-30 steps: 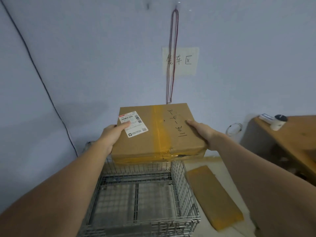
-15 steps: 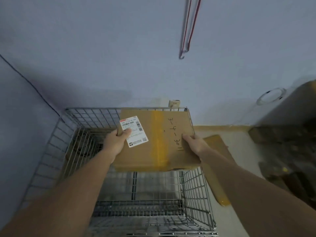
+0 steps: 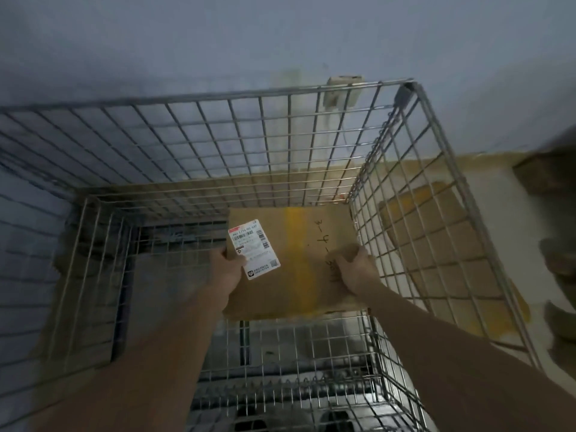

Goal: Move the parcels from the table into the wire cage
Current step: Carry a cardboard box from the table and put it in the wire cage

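While the parcel (image 3: pixel 293 260) is gripped at its sides by left hand (image 3: pixel 227 269) and right hand (image 3: pixel 355 269), it should be lowered level into the wire cage (image 3: pixel 249 145)'s far right corner; fingers released only once seated.

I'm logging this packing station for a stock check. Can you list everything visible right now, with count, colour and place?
cardboard parcel: 1, brown with yellow tape, held inside the cage at its far right corner
shipping label: 1, white, on the parcel's top left
wire cage: 1, grey metal, against the wall
flat cardboard piece: 1, brown with yellow edge, on the floor right of the cage
wall: 1, pale blue, behind the cage
left hand: 1, grips the parcel's left edge
right hand: 1, grips the parcel's right edge
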Demonstrator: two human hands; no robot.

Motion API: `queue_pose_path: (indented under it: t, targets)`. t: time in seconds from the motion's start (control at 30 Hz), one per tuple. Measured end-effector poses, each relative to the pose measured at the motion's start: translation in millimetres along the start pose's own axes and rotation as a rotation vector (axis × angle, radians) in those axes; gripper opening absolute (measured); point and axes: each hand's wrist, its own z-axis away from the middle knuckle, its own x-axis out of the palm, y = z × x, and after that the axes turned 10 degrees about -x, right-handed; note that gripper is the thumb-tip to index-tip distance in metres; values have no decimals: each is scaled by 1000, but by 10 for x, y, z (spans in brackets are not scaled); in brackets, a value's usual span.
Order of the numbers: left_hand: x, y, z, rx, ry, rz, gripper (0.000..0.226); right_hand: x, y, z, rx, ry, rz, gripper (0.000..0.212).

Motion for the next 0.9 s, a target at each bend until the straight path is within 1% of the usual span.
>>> queue_pose_path:
  t: [0.03,0.1,0.13,0.23,0.3,0.43,0.5,0.63,0.7,0.77,0.83,0.9]
  targets:
    - [95,-33,-138,-6,4,10,30,114,109,-186,-11,3,21,87]
    - [257,-76,-405,-5,16,14,30,293,297,-520,-35,11,40,92]
    - [309,-82,-538,5,16,12,32,362,334,-652,-46,8,49,90]
    - [500,-81,-893,25,-11,41,43,430,379,-937,-79,7,106,74]
    - [618,-58,-1105,54,-23,54,43,463,399,-1086,-86,24,165,69]
    - [827,-23,-1444,115,-9,59,40,528,436,-1288,-109,84,236,70]
    - [929,-45,-1554,138,1,51,38,529,494,-1341,-125,78,301,69]
    - [1069,-104,-1717,166,43,15,36,537,613,-1408,-139,22,468,68]
    - [1105,-122,-1775,170,62,15,31,569,628,-1411,-194,5,601,61]
    - [1161,-157,-1800,154,41,33,26,603,646,-1420,-260,-44,704,59]
    - [1165,-187,-1748,133,-22,19,32,619,630,-1434,-263,-140,680,61]
    - [1075,-191,-1615,144,-115,-53,41,582,582,-1410,-271,-191,621,65]
